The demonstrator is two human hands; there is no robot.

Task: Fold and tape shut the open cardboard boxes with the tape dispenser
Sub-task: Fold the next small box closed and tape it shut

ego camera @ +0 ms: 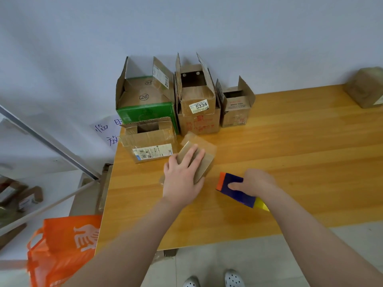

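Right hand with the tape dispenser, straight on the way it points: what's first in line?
Probably the small box under the left hand; the tape dispenser in the right hand aims its orange end at it.

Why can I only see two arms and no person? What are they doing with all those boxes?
The camera sits on the person's head and looks down, so only their arms show. The left hand lies flat on a small cardboard box. The right hand grips a blue tape dispenser for sticking boxes shut. Behind, on the wooden table, four more stand open at the top; one is a green box. An orange bag is beside the table.
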